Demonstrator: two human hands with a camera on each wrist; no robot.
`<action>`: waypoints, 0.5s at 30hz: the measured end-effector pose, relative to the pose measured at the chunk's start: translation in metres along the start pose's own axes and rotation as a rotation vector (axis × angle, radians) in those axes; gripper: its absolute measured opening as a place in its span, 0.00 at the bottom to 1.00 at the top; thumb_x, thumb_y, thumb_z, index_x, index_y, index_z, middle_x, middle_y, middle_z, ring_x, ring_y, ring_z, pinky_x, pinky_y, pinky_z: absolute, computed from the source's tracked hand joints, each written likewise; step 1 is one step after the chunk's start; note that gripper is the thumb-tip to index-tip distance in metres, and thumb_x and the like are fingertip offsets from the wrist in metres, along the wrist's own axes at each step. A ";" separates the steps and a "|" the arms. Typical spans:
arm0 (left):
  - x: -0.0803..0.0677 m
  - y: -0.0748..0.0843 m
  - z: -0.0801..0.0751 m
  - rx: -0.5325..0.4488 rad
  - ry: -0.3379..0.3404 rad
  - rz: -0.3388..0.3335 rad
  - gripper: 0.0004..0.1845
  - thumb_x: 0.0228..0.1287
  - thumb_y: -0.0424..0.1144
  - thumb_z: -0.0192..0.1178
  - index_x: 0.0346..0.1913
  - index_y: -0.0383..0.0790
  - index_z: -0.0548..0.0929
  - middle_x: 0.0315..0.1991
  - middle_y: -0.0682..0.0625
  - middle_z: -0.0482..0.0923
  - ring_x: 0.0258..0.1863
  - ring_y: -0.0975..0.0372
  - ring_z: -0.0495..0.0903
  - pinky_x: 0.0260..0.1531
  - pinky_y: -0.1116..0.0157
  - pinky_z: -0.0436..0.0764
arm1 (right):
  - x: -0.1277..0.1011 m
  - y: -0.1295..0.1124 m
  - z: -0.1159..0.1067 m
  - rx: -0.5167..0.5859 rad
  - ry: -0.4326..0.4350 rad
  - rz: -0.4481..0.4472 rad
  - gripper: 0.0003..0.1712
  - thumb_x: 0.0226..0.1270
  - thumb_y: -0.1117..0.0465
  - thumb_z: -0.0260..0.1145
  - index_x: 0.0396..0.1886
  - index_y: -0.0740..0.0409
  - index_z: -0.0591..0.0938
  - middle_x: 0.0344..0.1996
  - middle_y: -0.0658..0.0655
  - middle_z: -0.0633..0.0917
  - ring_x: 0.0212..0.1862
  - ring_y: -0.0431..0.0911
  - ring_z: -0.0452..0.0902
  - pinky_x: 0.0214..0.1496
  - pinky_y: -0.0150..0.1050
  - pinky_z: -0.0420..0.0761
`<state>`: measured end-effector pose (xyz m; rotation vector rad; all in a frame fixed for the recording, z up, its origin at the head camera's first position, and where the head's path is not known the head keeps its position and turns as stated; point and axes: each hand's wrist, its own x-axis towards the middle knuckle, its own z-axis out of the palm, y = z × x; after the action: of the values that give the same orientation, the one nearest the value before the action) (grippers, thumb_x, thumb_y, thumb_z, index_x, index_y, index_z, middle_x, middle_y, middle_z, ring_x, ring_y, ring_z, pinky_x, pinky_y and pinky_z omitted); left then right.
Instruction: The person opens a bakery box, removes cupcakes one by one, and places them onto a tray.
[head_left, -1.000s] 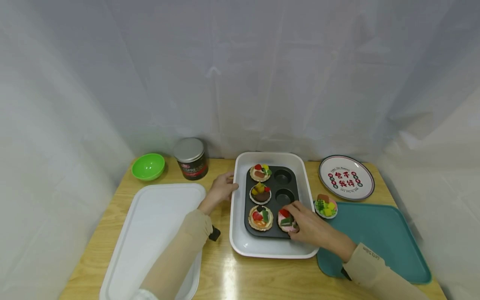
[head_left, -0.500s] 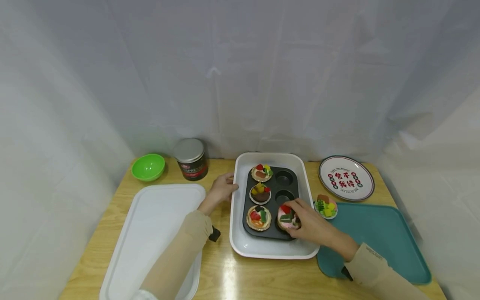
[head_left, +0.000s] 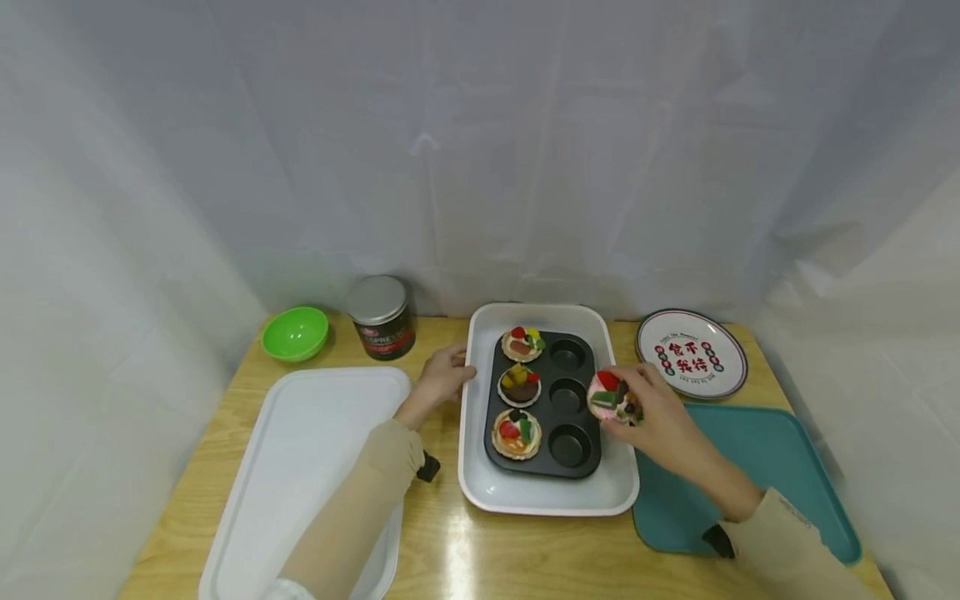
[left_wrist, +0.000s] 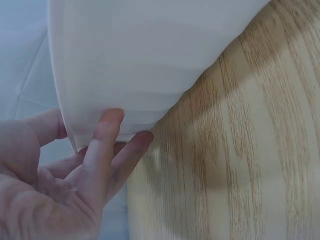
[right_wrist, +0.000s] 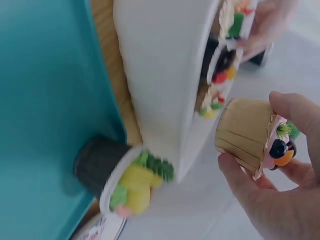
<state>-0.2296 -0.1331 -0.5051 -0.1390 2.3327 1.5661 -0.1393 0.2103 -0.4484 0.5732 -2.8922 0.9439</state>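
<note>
My right hand (head_left: 618, 402) pinches a pink-frosted cupcake (head_left: 606, 392) and holds it in the air over the right rim of the white baking dish (head_left: 540, 498). In the right wrist view the cupcake (right_wrist: 245, 132) shows a tan paper cup between thumb and fingers (right_wrist: 235, 172). Inside the dish lies a dark muffin tin (head_left: 581, 417); its left column holds three decorated cupcakes (head_left: 517, 433), and its right column is empty. My left hand (head_left: 448, 373) rests on the dish's left rim, with straight fingers (left_wrist: 107, 145) against the outer wall (left_wrist: 150, 60).
A teal tray (head_left: 757, 467) lies at the right, and a green-topped cupcake (right_wrist: 131, 184) stands on it beside the dish. A printed plate (head_left: 692, 353) sits behind the tray. At the left are a white tray (head_left: 307, 467), a green bowl (head_left: 295, 332) and a dark can (head_left: 381, 317).
My right hand lifted the pink cupcake out of the tin's front right cup and carried it up and to the right. The left hand stayed on the dish rim.
</note>
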 end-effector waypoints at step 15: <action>0.000 0.000 0.000 -0.025 -0.010 0.006 0.31 0.73 0.32 0.56 0.78 0.40 0.70 0.66 0.31 0.80 0.51 0.45 0.88 0.27 0.65 0.86 | -0.011 0.039 -0.034 -0.025 0.126 0.176 0.41 0.65 0.60 0.77 0.72 0.73 0.71 0.55 0.75 0.73 0.40 0.53 0.72 0.33 0.34 0.73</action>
<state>-0.2294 -0.1332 -0.5048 -0.1297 2.3091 1.5956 -0.1460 0.2626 -0.4443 0.2505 -2.8716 0.9251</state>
